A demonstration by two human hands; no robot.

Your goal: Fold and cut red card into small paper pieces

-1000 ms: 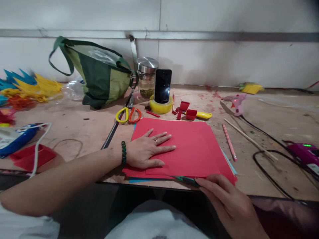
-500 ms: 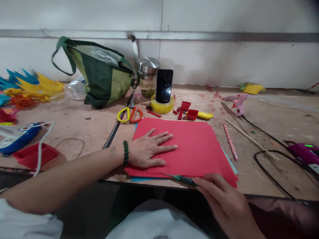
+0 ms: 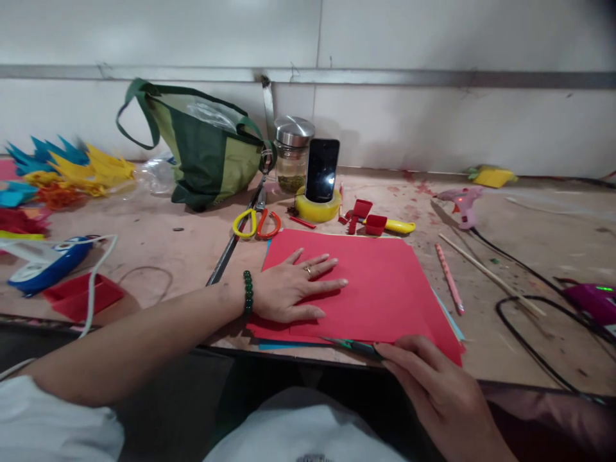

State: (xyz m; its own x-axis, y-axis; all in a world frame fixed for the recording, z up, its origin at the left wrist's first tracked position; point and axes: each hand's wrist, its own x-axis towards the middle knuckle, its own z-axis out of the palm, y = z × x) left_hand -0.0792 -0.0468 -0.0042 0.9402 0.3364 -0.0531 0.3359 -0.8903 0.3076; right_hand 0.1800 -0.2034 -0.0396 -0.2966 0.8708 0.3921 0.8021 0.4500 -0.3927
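Pressing down with my left hand (image 3: pixel 293 292), palm down and fingers spread, I hold nothing in it; it lies flat on the red paper (image 3: pixel 380 282), its palm side hidden. The paper lies directly before me at the near edge of the worktable (image 3: pixel 158 247), and my hand covers part of its left side. How many sheets are stacked I can't tell; only slivers of a blue sheet (image 3: pixel 282 346) show beneath, at the near edge and along the right.

My right hand (image 3: pixel 433 378) is closed, thumb and fingers pinched on the back end of a dark tool (image 3: pixel 363 349) with a green patch. My fingers cover its rear, and its thin tip lies along the paper's near edge, so I can't make out what sort of tool it is, or whether the tip goes under a sheet. My right forearm runs out of view at the bottom.

Beyond the paper, red pieces (image 3: pixel 375 224) hide the front of a yellow-handled cutter (image 3: pixel 401 227). A phone (image 3: pixel 321 170) stands against a tape roll (image 3: pixel 315 210), hiding part of its back, and overlaps the jar (image 3: pixel 291 163). The green bag's (image 3: pixel 205 160) contents are mostly concealed. At far right, the frame cuts off a purple device (image 3: pixel 591 301).
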